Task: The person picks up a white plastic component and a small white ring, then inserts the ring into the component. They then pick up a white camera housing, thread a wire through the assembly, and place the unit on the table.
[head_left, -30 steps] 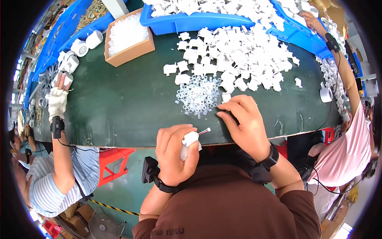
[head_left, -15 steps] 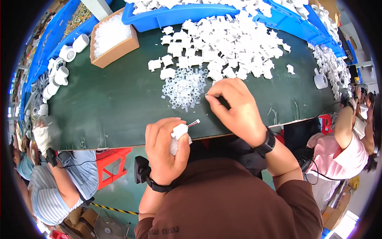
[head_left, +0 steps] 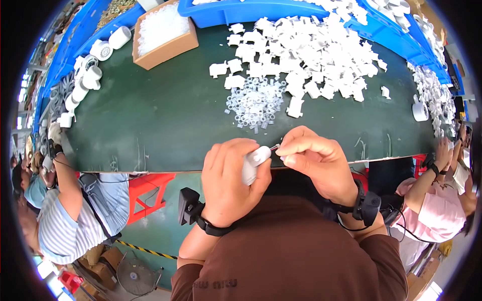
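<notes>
My left hand (head_left: 228,180) is wrapped round a white plastic housing (head_left: 259,156) with a rounded end, whose lower part is covered by the fingers. A thin wire lead (head_left: 274,147) with a small white connector sticks out of the housing toward my right hand (head_left: 321,163). The right thumb and forefinger are pinched at the connector's tip, with a small pale piece (head_left: 283,158) between them, too small to name. Just beyond the hands lies a pile of small clear plastic rings (head_left: 256,103). Behind it spreads a large heap of white plastic housings (head_left: 311,55).
A cardboard box (head_left: 168,50) of clear pieces stands at the back left, beside blue bins (head_left: 216,15). Round white parts (head_left: 92,78) line the table's left side. More white parts (head_left: 432,95) lie at the right. Co-workers sit left (head_left: 83,215) and right (head_left: 434,205).
My right hand has come from beside the ring pile to the wire end at the housing. My left hand has turned the housing slightly rightward. The whole view has shifted.
</notes>
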Motion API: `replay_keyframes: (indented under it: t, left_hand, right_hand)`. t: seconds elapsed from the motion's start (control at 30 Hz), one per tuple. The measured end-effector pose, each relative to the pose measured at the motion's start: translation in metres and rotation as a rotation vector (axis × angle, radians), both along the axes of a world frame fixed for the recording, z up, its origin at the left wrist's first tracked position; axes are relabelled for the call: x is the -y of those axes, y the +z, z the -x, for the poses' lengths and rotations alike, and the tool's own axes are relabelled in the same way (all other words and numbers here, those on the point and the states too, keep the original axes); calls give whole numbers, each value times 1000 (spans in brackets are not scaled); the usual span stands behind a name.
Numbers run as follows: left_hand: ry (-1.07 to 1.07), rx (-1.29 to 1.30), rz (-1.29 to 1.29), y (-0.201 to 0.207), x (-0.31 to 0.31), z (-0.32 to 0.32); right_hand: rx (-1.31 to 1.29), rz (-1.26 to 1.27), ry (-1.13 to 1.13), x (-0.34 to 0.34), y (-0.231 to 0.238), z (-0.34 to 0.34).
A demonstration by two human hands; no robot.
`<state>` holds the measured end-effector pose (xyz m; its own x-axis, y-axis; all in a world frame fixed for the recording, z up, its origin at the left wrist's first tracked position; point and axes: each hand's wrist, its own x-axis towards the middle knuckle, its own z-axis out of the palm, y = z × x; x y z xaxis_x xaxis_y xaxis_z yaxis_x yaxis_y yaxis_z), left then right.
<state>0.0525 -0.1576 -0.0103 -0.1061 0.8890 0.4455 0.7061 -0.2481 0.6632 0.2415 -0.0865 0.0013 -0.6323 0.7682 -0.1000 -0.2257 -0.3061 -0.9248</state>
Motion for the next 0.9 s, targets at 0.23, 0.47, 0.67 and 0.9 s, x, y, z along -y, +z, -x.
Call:
replay_keyframes:
  t: [0.23,0.47,0.67,0.9]
  left_hand:
    - [-33,-77,-7,-1,-2,-1]
    - [-45,-113,-12,-1,-5,-3]
    - [-85,-126,-8,-1,-7,-6]
    - [-15,-82,-72,-6,-7,-8]
  right_hand:
    - [40,-81,19,0,-5,6]
    - [54,72,90,-7,-1,6]
    - [90,123,87,-7,2,6]
    - [130,127,-15,0,6,16]
